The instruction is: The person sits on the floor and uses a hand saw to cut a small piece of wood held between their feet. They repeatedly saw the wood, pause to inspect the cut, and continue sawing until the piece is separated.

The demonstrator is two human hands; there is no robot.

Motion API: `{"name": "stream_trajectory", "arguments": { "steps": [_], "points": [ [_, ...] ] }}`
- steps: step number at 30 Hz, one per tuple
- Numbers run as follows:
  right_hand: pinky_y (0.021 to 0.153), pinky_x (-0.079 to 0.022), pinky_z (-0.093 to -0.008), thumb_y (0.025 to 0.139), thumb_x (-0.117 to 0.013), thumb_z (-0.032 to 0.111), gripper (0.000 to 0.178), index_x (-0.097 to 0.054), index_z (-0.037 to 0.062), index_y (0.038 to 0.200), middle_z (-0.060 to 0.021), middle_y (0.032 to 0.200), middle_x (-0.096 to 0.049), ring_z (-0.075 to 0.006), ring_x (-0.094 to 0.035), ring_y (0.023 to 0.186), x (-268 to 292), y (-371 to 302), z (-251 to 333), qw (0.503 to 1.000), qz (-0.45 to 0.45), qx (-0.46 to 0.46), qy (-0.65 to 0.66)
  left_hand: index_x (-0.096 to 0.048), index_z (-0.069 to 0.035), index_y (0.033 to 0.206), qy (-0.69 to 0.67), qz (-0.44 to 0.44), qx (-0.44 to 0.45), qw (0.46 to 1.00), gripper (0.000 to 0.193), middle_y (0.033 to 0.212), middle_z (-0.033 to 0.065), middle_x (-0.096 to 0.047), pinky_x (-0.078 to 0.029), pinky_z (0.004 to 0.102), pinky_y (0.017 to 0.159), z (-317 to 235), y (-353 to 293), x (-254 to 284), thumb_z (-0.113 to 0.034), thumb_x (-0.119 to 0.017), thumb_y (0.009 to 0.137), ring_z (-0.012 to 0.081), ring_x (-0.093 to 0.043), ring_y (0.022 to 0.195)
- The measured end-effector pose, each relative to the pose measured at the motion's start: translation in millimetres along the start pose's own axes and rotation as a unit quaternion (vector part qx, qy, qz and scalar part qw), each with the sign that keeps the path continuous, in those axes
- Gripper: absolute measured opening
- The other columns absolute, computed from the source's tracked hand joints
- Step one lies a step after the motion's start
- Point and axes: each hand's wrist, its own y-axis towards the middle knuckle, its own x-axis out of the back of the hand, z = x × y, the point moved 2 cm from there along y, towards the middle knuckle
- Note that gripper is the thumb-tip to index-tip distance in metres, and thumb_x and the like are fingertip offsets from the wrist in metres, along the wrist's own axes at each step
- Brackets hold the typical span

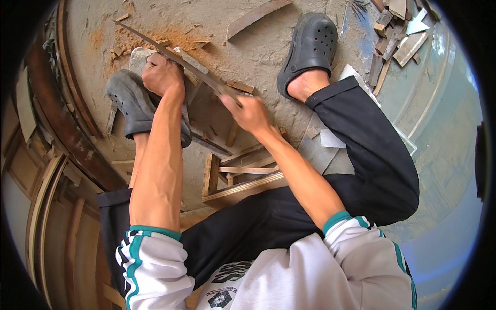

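Observation:
My right hand (251, 114) is wrapped round the handle end of a handsaw, and the fingers cover most of the grip. The long, thin saw blade (194, 71) slants up and left from it, past my left hand, its narrow tip over the floor. My left hand (163, 75) is closed and presses down on a pale, dusty block (139, 59) beside the left clog (129, 98). A pale strip (191, 60) lies just across the blade. Where the teeth meet the work, I cannot make out the contact. Orange sawdust (124, 37) is spread around the block.
A wooden frame (243, 191) lies between my legs. Wood offcuts (398, 39) are heaped at the far right, beside a glassy sheet (434, 113). One plank (257, 18) lies at the far side. My right clog (312, 44) stands on the dusty floor; curved boards (46, 206) line the left.

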Motion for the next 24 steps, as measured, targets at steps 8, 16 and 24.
{"name": "stream_trajectory", "arguments": {
  "steps": [8,16,24],
  "points": [
    [0.053,-0.047,-0.0381,0.096,-0.056,0.053,0.057,-0.073,0.0008,0.080,-0.0209,0.062,-0.062,-0.0258,-0.063,0.053,-12,51,47,0.989,0.049,-0.001,-0.142,-0.068,0.004,0.075,-0.034,0.015,-0.038,0.999,0.046,0.069,0.0256,-0.064,-0.048,0.0466,0.063,1,0,-6,-0.039,-0.056,0.086,0.0380,-0.062,0.062],
    [0.055,-0.046,-0.0400,0.096,-0.056,0.052,0.058,-0.068,-0.0013,0.076,-0.0242,0.060,-0.053,-0.0283,-0.060,0.052,-6,26,29,0.997,0.023,0.011,-0.076,-0.067,0.005,0.073,-0.046,0.004,-0.035,0.998,0.047,0.066,0.0253,-0.063,-0.049,0.0458,0.062,-11,-9,4,-0.036,-0.052,0.088,0.0358,-0.062,0.060],
    [0.052,-0.047,-0.0422,0.093,-0.055,0.060,0.064,-0.071,-0.0001,0.077,-0.0232,0.061,-0.059,-0.0332,-0.063,0.053,19,-13,-2,1.000,-0.013,0.020,-0.015,-0.069,0.004,0.075,-0.023,-0.018,-0.025,0.999,0.046,0.068,0.0262,-0.064,-0.048,0.0476,0.062,-2,1,-3,-0.036,-0.050,0.089,0.0391,-0.063,0.061]
  ]
}}
